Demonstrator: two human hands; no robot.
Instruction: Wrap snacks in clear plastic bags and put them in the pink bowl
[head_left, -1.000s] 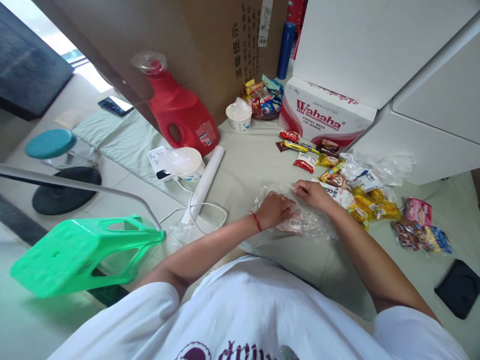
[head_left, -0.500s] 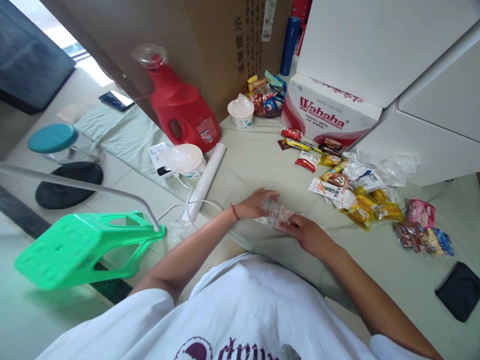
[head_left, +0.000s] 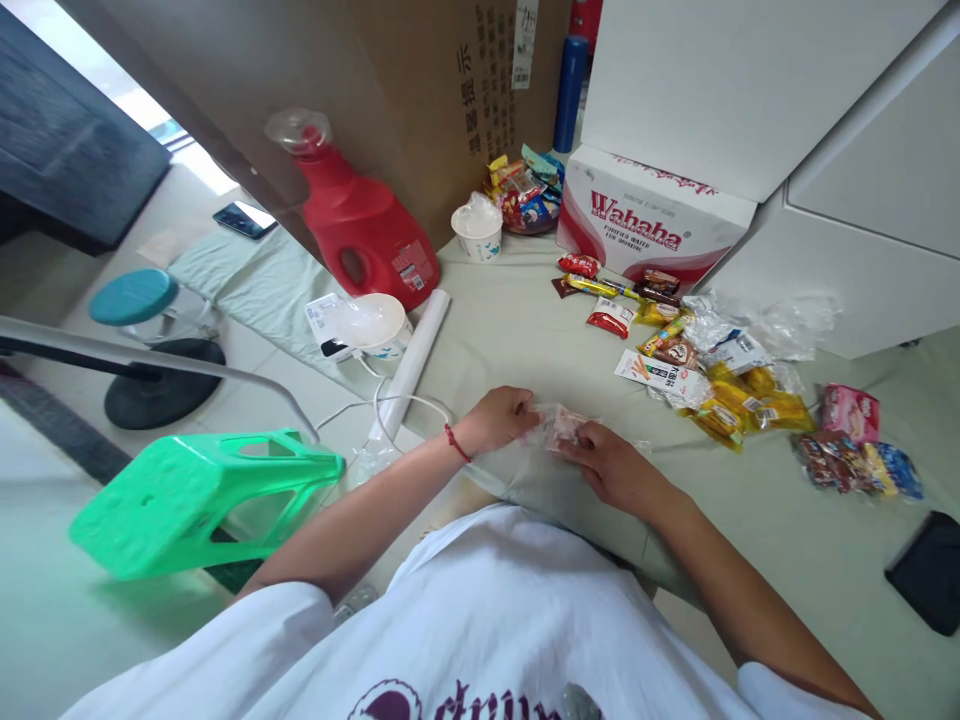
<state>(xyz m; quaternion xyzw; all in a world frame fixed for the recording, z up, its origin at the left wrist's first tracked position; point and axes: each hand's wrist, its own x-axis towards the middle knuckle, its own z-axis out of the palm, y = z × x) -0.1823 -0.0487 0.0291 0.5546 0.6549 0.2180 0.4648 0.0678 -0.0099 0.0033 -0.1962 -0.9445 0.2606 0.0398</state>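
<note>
Between my hands, above the green cloth, is a clear plastic bag (head_left: 564, 424) with something pinkish inside that I cannot make out. My left hand (head_left: 498, 418), with a red cord at the wrist, is closed on the bag's left edge. My right hand (head_left: 611, 465) pinches its right side between thumb and fingers. Right of the hands lie a white snack packet (head_left: 656, 375), several yellow snack packs (head_left: 731, 410) and a red-and-white packet (head_left: 610, 317). Farther right are a pink packet (head_left: 850, 412) and a brown packet (head_left: 832, 460).
A Wahaha carton (head_left: 637, 215) stands at the back, beside a pile of snacks (head_left: 529, 190) and a paper cup (head_left: 478, 235). On the left are a red jug (head_left: 367, 220), a paper bowl (head_left: 379, 335), a white roll (head_left: 412, 365), a cable and a green stool (head_left: 150, 500).
My left hand has closed its fingers at the bag's left edge and shifted slightly left. The right hand keeps its pinch. The whole view has shifted a little.
</note>
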